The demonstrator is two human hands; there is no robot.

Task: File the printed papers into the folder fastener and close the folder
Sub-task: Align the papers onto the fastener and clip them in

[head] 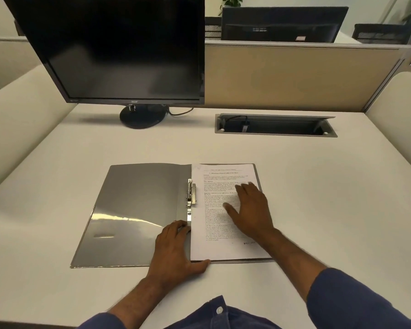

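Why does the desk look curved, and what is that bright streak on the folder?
Head view: wide-angle lens bends the desk edges; the streak is ceiling-light glare on the glossy folder cover; the right hand fingertips look motion-blurred; small print on the papers is unreadable.

The monitor (119,48) carried the brand "acer" in small pale letters at the middle of its lower bezel. The printed papers (214,243) in the folder showed dense lines of type, too small and blurred to read, as was the bold word near the bottom.
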